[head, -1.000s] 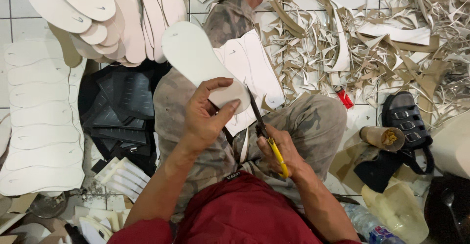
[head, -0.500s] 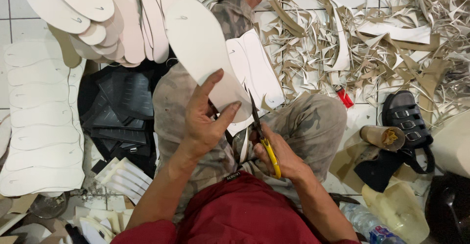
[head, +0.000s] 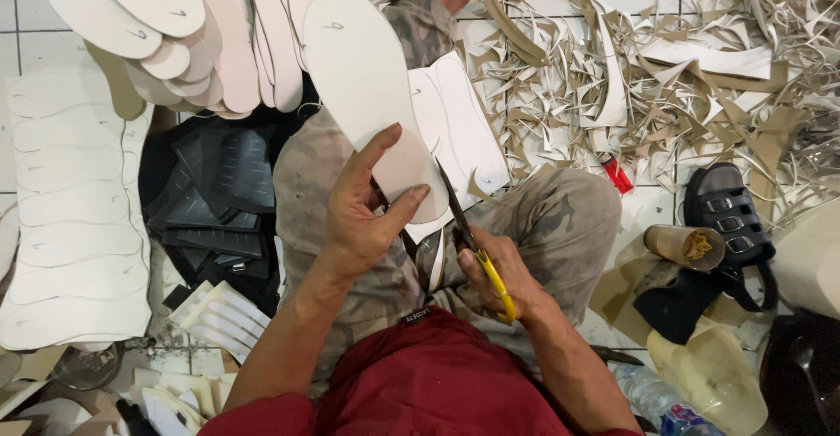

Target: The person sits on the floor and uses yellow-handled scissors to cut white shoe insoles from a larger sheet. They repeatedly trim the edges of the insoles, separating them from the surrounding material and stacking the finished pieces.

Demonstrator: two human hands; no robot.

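Note:
My left hand (head: 363,217) grips the lower end of a white insole-shaped sheet (head: 367,86), holding it up over my lap. My right hand (head: 499,274) is closed on yellow-handled scissors (head: 472,243), whose dark blades point up along the right edge of the insole. Under the insole, a white sheet with traced outlines (head: 459,125) rests on my camouflage-trousered legs (head: 560,217).
A heap of cut white insoles (head: 184,24) lies at top left, a sheet of traced shapes (head: 70,217) at left, black sole pieces (head: 214,191) beside my leg. Paper offcuts (head: 665,68) cover the floor at top right. A black sandal (head: 726,213) and a cardboard tube (head: 682,245) lie right.
My left hand has turned the insole clockwise and lifted it, so its tip now points further up. The scissors have shifted slightly along its edge.

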